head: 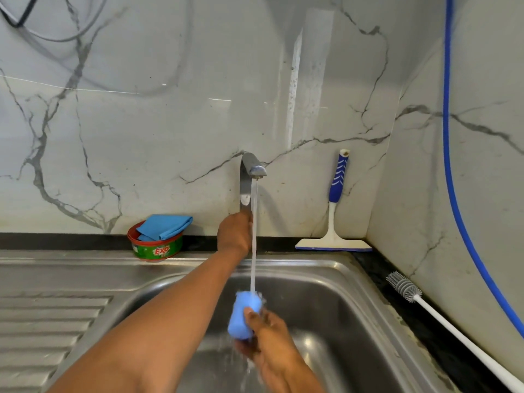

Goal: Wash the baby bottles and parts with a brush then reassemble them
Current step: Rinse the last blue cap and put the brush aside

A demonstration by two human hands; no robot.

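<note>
My right hand [269, 336] grips the light blue bottle piece [244, 314], thumb and fingers curled round its lower half. The water stream [254, 236] lands on its top, just above my fingertips, over the sink [343, 279]. My left hand [234, 234] reaches beyond them, fingers wrapped round the foot of the tap [246, 180]. The bottle brush [408, 290] lies well right of my fingers, on the counter.
</note>
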